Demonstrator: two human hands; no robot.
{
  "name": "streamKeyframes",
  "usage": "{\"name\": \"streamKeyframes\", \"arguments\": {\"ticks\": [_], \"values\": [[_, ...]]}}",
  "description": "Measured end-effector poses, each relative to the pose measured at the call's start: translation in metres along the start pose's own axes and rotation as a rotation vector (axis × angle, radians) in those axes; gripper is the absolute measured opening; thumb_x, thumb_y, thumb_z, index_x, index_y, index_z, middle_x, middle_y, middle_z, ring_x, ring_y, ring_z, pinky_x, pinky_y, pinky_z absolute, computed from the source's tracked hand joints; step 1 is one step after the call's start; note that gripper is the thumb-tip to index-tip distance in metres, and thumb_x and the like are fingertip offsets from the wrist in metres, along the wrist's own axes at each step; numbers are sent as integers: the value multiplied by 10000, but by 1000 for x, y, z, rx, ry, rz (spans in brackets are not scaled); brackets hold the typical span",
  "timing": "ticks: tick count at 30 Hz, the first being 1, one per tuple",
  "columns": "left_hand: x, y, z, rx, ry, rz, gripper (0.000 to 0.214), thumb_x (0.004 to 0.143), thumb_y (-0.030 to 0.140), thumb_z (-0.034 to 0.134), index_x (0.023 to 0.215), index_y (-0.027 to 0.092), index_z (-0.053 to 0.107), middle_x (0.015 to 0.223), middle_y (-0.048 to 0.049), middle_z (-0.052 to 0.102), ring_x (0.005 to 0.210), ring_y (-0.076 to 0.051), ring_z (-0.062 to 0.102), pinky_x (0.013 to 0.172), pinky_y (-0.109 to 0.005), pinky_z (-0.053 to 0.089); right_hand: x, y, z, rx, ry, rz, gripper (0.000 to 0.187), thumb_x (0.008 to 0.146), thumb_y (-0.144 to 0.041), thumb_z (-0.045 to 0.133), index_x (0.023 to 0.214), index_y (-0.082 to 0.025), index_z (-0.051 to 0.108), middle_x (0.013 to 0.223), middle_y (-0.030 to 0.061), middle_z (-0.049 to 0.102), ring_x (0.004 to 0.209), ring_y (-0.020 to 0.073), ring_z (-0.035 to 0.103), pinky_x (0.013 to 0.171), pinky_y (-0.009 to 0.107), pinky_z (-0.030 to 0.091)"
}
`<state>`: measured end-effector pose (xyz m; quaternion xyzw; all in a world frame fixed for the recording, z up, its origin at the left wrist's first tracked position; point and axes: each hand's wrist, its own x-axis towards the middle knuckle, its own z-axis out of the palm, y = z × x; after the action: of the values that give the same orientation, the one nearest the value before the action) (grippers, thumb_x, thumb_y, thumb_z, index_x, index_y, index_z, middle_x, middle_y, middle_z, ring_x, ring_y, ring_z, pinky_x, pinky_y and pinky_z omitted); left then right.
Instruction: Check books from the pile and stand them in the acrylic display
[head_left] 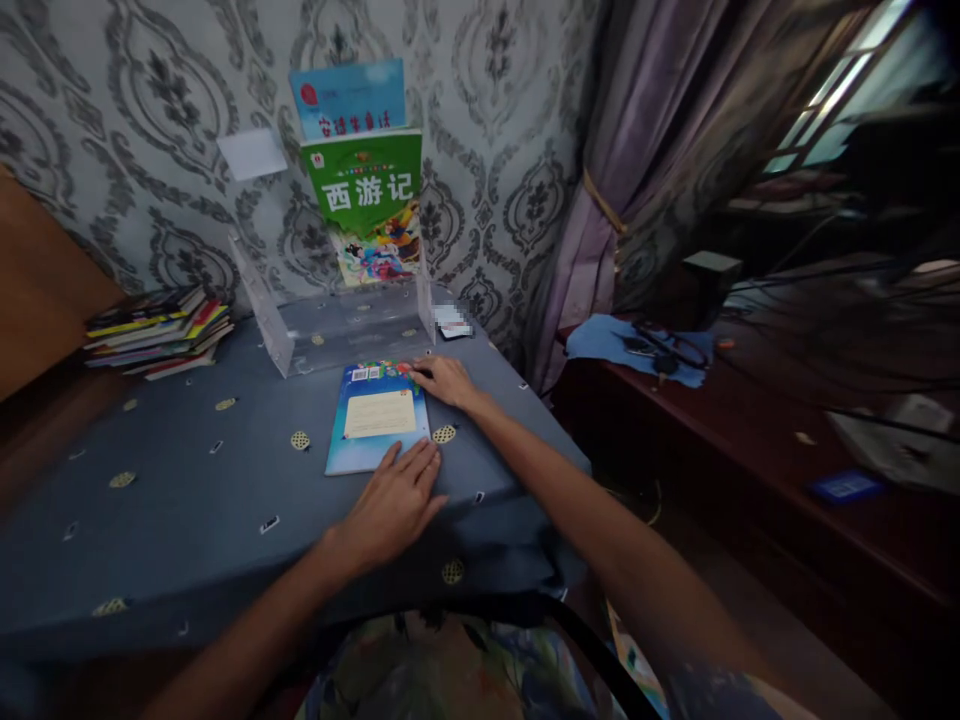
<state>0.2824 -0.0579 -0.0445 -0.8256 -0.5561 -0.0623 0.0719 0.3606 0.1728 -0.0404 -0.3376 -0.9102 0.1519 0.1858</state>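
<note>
A thin blue book (pixel 375 455) lies flat on the cloth-covered table, with a cream text panel and a barcode showing on its upper face. My left hand (pixel 399 492) rests at the book's near right corner, fingers stretched and touching the cover. At the far right corner is my right hand (pixel 445 381), its fingers extended over the book's edge and not visibly wrapped round it. Behind the book stands a clear plastic rack (pixel 262 310). A green picture book (pixel 367 190) leans upright in it, and a light blue book (pixel 349 90) shows above and behind that one.
To the left, a messy stack of books (pixel 161 335) sits on the patterned tablecloth (pixel 247 450). A small white-topped item (pixel 454 320) lies right of the rack. Across a gap on the right, a dark red wooden surface (pixel 750 420) holds a blue cloth (pixel 600 340) and cables.
</note>
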Motion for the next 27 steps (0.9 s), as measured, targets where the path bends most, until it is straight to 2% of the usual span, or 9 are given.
{"name": "streamKeyframes", "arguments": {"ticks": [7,16,23,27], "values": [[-3,2,1,-81,31,-46,486,1050,384,367,1436,118,496,1527,-160,490,1469,-255,394,1216,-504,329,-7,-2,4,-10,20,-28,365,999,-359,542,1330,-246,646,1427,56,612,1366,232,527,1138,391,394],[-9,4,6,-105,64,-85,483,1054,371,370,1460,132,471,1535,-143,487,1474,-243,385,1221,-495,319,-3,2,9,-20,2,-47,393,1003,-359,523,1343,-198,638,1438,98,596,1353,251,541,1135,409,399],[-6,-1,2,-136,91,-67,415,1037,329,432,1411,179,531,1476,-135,556,1410,-236,479,1165,-479,391,-4,3,10,-48,-5,-48,396,1012,-386,509,1349,-216,626,1454,75,587,1362,228,527,1134,386,389],[-3,-2,-2,-149,94,-64,381,1019,279,470,1369,166,570,1435,-131,596,1366,-231,525,1139,-453,416,-4,4,13,-60,-7,-43,396,1013,-385,503,1360,-230,612,1482,74,560,1379,232,504,1154,416,358]]}}
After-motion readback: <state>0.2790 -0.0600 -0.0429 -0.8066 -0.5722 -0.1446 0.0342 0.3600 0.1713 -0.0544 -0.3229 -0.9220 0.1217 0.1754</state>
